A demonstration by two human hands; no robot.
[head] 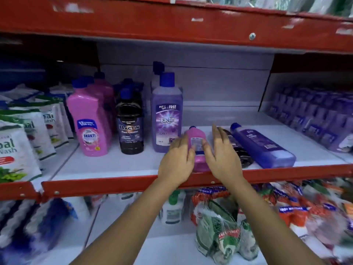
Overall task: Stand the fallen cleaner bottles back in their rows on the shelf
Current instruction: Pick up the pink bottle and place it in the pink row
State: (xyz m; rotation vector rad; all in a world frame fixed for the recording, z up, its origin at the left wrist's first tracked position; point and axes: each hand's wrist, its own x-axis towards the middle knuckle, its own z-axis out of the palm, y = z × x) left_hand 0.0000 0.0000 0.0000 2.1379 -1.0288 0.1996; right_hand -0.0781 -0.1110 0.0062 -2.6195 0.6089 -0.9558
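Observation:
Three bottles lie fallen on the white shelf (118,165): a pink bottle (197,142), a dark bottle (239,150) partly hidden by my right hand, and a purple bottle (263,148) at the right. My left hand (177,161) rests against the pink bottle's left side, fingers spread. Against its right side is my right hand (221,157), also with straight fingers. Neither hand has closed around it. Upright rows stand to the left: pink Shakti bottles (89,121), dark Bactin bottles (129,123) and purple Bactin bottles (166,115).
White wash pouches (21,142) fill the shelf's left end, and purple packs (313,115) the right end. A red shelf beam (172,25) hangs overhead and a red lip (114,185) edges the front. Netted packs (225,226) and other bottles sit on the lower shelf.

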